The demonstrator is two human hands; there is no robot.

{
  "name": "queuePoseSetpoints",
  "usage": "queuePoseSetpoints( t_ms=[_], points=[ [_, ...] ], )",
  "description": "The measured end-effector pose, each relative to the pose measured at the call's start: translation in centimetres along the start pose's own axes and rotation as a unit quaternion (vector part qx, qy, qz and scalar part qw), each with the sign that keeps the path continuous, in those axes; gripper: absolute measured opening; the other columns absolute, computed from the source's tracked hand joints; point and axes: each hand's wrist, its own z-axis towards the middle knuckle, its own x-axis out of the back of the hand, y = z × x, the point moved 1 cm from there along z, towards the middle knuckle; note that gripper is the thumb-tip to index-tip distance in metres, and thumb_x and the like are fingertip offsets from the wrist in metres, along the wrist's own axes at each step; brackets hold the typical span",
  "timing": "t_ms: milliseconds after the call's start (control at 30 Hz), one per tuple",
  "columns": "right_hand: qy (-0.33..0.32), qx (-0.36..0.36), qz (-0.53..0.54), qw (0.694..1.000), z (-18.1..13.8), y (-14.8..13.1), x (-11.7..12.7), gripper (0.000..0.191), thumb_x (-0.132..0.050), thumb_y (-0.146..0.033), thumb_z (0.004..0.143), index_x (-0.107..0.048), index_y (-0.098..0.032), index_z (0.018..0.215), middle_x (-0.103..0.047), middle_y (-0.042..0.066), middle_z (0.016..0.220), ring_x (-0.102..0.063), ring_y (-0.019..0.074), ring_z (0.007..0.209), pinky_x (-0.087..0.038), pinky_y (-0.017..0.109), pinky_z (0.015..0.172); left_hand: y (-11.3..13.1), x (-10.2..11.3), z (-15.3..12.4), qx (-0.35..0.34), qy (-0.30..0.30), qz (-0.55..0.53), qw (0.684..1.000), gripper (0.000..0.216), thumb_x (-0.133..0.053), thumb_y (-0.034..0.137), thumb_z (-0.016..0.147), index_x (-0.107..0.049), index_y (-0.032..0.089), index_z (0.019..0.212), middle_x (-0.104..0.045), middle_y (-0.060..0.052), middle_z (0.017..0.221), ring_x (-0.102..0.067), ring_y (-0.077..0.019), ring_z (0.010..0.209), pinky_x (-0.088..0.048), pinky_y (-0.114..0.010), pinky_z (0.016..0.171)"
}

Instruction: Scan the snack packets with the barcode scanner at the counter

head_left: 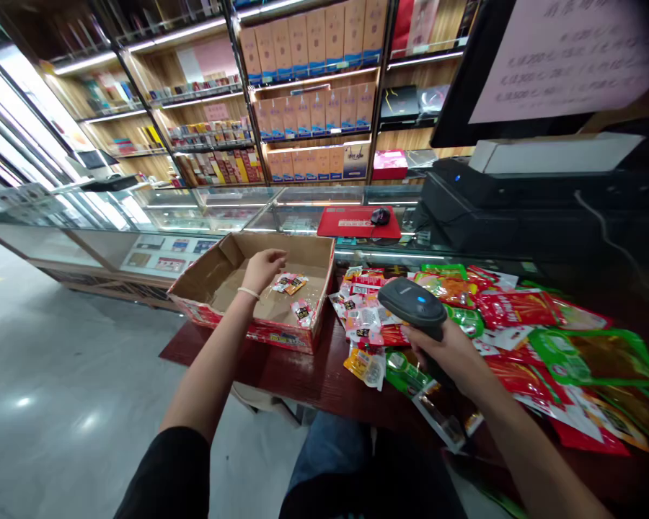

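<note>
My left hand [264, 272] is above the inside of a shallow cardboard box [221, 277] with a red printed outside. Its fingers are loosely bent and apart, with nothing visible in them. Just below and beside it, small snack packets [290, 283] lie on the box floor, and another packet [303, 311] rests near the front right corner. My right hand [454, 353] grips the handle of a dark barcode scanner [412, 300], which shows a blue light. Under the scanner spreads a pile of snack packets [365, 324] in red, white, orange and green; the scanner and my hand cover part of it.
The box and pile stand on a dark red wooden tabletop [281, 375]. Behind lie a red mat [335, 223] with a black mouse [380, 216] and glass display counters [221, 198]. A monitor [519, 72] and black machine [481, 209] stand at right. Stocked shelves [308, 133] line the wall.
</note>
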Motion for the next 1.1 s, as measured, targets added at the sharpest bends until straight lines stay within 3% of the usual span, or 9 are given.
queuePoseSetpoints(
  t_ms=[267,433,567,733,833,967,1100],
  points=[
    [0.021,-0.005,-0.03,0.999,-1.4,-1.4,1.0,0.034,-0.072,-0.049,0.075,-0.05,-0.023,0.078,-0.053,-0.005,0.045,-0.047,0.0132,0.04,-0.039,0.027,0.045,4.6,-1.0,-3.6,-0.085,-0.013,-0.019,0.996,0.034,-0.069,0.037,0.079,-0.073,0.015,0.105,-0.075,-0.008,0.091,-0.07,-0.0177,0.08,-0.059,-0.029,0.071],
    [0.024,0.002,-0.016,1.0,-2.8,-1.1,2.1,0.031,-0.071,-0.046,0.078,-0.051,-0.024,0.084,-0.05,-0.007,0.044,-0.046,0.0133,0.039,-0.039,0.027,0.044,8.5,-3.6,-8.1,-0.114,-0.076,-0.052,0.989,0.033,-0.071,0.038,0.081,-0.074,0.016,0.105,-0.076,-0.008,0.095,-0.07,-0.0186,0.082,-0.059,-0.03,0.075],
    [0.032,0.001,0.004,0.999,-4.2,0.1,3.1,0.031,-0.072,-0.047,0.08,-0.051,-0.023,0.086,-0.052,-0.007,0.048,-0.046,0.0124,0.038,-0.037,0.027,0.042,9.6,-6.5,-12.0,-0.138,-0.131,-0.062,0.98,0.03,-0.068,0.037,0.084,-0.073,0.017,0.107,-0.076,-0.008,0.103,-0.07,-0.0187,0.087,-0.057,-0.031,0.08],
    [0.039,-0.004,0.03,0.999,-5.9,1.3,3.8,0.034,-0.074,-0.048,0.078,-0.051,-0.023,0.083,-0.054,-0.006,0.052,-0.047,0.0114,0.038,-0.036,0.026,0.039,6.7,-10.8,-16.1,-0.173,-0.225,-0.009,0.959,0.025,-0.061,0.032,0.09,-0.073,0.021,0.109,-0.076,-0.006,0.106,-0.07,-0.0199,0.095,-0.054,-0.032,0.089],
    [0.041,-0.007,0.034,0.999,-6.7,1.7,4.0,0.035,-0.075,-0.048,0.078,-0.051,-0.023,0.082,-0.054,-0.006,0.052,-0.048,0.0114,0.038,-0.037,0.026,0.04,3.4,-12.7,-17.7,-0.181,-0.225,0.043,0.957,0.022,-0.06,0.029,0.091,-0.072,0.021,0.107,-0.075,-0.006,0.106,-0.069,-0.0214,0.098,-0.052,-0.034,0.091],
    [0.041,-0.006,0.04,0.998,-7.5,2.2,4.1,0.034,-0.073,-0.048,0.079,-0.052,-0.022,0.082,-0.054,-0.006,0.049,-0.046,0.0112,0.038,-0.037,0.025,0.041,-0.1,-14.2,-18.8,-0.228,-0.233,0.136,0.936,0.026,-0.061,0.028,0.091,-0.069,0.018,0.113,-0.071,-0.01,0.11,-0.064,-0.024,0.106,-0.048,-0.038,0.098],
    [0.04,-0.009,0.048,0.998,-7.6,2.5,4.0,0.037,-0.074,-0.051,0.076,-0.052,-0.022,0.076,-0.053,-0.006,0.048,-0.046,0.0108,0.038,-0.038,0.025,0.041,-1.5,-14.8,-19.5,-0.268,-0.273,0.233,0.894,0.035,-0.063,0.034,0.09,-0.065,0.021,0.121,-0.06,-0.012,0.122,-0.054,-0.0278,0.117,-0.043,-0.043,0.102]
  ],
)
